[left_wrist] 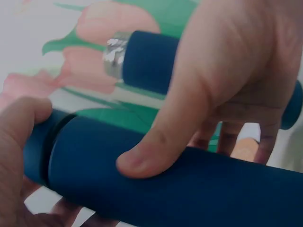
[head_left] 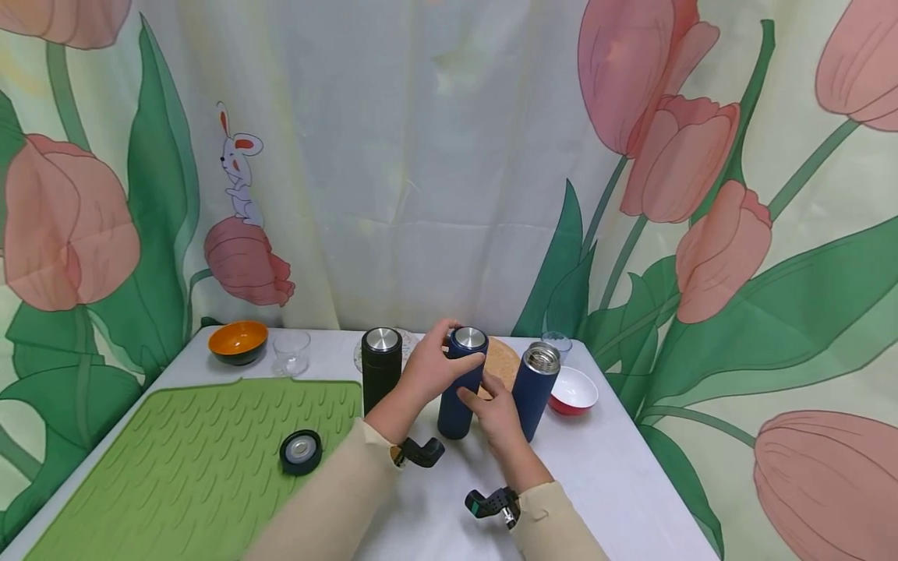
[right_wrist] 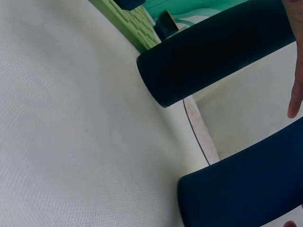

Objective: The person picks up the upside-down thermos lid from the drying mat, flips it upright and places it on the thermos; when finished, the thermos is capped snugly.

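A dark blue thermos (head_left: 456, 409) with a steel-topped lid (head_left: 469, 338) stands upright on the table between both hands. My left hand (head_left: 429, 368) grips it around the lid, thumb on the near side. Lower down, my right hand (head_left: 500, 417) holds the body, its thumb across the front (left_wrist: 147, 158) and its fingers partly hidden behind. Just right of that hand is a second blue thermos (head_left: 535, 397), lidless with its steel neck showing. A black thermos (head_left: 381, 366) with its lid on stands left, partly hidden by my left forearm.
A loose black lid (head_left: 300, 452) lies on the green mat (head_left: 189, 460) at left. Behind are an orange bowl (head_left: 238, 341), a clear glass (head_left: 291, 352) and a round cork board (head_left: 501, 360). A red-and-white bowl (head_left: 574, 391) and another glass (head_left: 557, 341) stand at right.
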### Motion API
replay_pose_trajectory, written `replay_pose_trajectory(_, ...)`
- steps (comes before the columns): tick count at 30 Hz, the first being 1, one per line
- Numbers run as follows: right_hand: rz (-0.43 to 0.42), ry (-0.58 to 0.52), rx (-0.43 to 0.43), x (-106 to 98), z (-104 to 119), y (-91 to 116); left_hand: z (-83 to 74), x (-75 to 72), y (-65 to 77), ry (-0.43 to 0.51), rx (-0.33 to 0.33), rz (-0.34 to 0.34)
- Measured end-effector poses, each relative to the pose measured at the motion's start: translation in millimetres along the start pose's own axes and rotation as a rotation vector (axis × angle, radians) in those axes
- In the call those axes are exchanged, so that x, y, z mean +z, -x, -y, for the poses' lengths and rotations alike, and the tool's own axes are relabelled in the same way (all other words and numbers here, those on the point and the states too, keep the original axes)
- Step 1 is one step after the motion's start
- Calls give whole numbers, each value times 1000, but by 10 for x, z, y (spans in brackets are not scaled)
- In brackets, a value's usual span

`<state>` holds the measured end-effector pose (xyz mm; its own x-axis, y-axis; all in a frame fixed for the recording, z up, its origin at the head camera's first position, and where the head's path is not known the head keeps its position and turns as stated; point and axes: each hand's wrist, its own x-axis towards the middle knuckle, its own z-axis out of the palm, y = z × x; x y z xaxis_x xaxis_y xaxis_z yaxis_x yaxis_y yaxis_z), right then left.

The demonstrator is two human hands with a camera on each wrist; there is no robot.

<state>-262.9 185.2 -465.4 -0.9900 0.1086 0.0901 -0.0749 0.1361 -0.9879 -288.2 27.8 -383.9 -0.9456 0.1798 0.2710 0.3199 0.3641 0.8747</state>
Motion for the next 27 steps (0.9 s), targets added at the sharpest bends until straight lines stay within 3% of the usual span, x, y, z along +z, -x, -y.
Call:
replay_pose_trajectory(4,17,3,14,5,9,2,33,-76,-13,47,-2,79)
replay_pose_trajectory(7,27,7,13,9,17,10,-5,-64,-6,14,-32,75)
replay_pose_trajectory(14,7,10,-4,-11,26,27,-214,138,33,-56,-159,-97)
replay_pose_trajectory(17,0,13,4,-20,29,27,-261,230,45,-102,-178,-171)
replay_pose_trajectory(20,7,22,23,-22,33,18,-263,261,51,-137,-167,-203)
replay_pose_trajectory(23,18,24,27,-24,29,0,-231,213,58,-124,-134,-170)
replay_pose_trajectory(27,31,23,0,-31,16,-21,-174,56,61,-2,-101,-45)
